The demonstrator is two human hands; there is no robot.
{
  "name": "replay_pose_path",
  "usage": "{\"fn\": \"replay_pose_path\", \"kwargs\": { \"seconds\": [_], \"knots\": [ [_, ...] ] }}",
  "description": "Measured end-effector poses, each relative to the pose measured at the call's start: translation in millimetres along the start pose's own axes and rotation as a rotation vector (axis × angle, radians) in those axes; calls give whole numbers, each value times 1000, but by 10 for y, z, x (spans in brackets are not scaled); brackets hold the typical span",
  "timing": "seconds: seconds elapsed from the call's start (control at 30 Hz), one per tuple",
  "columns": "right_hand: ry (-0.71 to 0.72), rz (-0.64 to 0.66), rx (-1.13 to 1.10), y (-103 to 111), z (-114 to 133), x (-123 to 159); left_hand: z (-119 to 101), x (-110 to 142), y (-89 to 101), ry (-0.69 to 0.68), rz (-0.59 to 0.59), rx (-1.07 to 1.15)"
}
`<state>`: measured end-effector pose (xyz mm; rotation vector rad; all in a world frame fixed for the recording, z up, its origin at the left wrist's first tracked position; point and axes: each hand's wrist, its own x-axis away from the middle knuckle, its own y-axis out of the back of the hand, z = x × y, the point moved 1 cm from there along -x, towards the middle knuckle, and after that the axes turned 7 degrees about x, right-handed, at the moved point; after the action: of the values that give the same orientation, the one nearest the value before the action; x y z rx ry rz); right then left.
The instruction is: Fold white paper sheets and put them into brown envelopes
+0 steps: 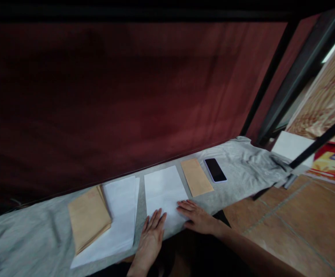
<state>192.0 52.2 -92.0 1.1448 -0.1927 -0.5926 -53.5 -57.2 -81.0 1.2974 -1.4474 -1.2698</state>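
In the head view, the only one there is, I see someone at a narrow bench spread with a rumpled grey cloth [242, 161], both palms turned down over a white sheet [164, 186] that lies flat in front of them. The left hand [152, 234] is open, its fingers straight and close together, the tips resting on the near left part of the paper; the right hand [197, 217] is open too, fingers a little spread across the near right edge. Neither has anything gripped; they simply rest on the sheet. As for how far along the work is, I'd call it early for this piece: the paper has been laid out apart from the pile of white paper [124, 215] to its left, yet I can make out no crease in it, and its near edge is partly covered by the hands. Just right of it a single brown envelope [196, 177] lies flat and untouched, and whether anything is inside I cannot tell. More brown envelopes [89, 219] sit stacked on the white pile, so plenty looks unhandled. A dark-screened phone [215, 170] lies beyond the single envelope, touched by neither hand.
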Motion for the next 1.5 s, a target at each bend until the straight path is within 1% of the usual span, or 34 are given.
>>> {"fn": "replay_pose_path", "kwargs": {
  "seconds": [0.1,0.2,0.33,0.4,0.47,0.53,0.6,0.67,0.77,0.9,1.0,1.1,1.27,1.37,1.43,1.5],
  "knots": [
    [-19,-20,-69,45,-66,0,10,62,42,-32,-31,46],
    [-48,-65,-147,83,-149,51,-29,181,78,-63,-78,111],
    [-74,-96,-300,173,-213,178,-55,389,164,-46,-150,306],
    [-99,-98,-386,220,-215,232,14,469,209,25,-191,440],
    [-159,-124,-476,249,-213,256,135,497,237,135,-229,574],
    [-237,-170,-547,257,-216,241,267,460,245,258,-275,686],
    [-310,-215,-570,256,-223,182,364,367,235,341,-319,760],
    [-365,-248,-558,257,-232,86,409,246,215,386,-363,799],
    [-411,-306,-510,268,-247,-104,402,79,183,437,-397,824],
    [-454,-377,-447,254,-304,-365,366,-61,183,521,-377,859],
    [-478,-402,-425,208,-367,-521,369,-142,200,570,-373,886],
    [-502,-423,-394,147,-419,-641,395,-229,177,627,-377,903],
    [-540,-445,-333,25,-447,-767,449,-371,98,684,-424,947],
    [-558,-445,-274,-53,-430,-785,473,-434,90,711,-409,954],
    [-545,-432,-156,-91,-399,-776,487,-458,90,738,-399,921],
    [-515,-404,14,-115,-351,-758,500,-469,80,751,-401,865]
  ]
}}
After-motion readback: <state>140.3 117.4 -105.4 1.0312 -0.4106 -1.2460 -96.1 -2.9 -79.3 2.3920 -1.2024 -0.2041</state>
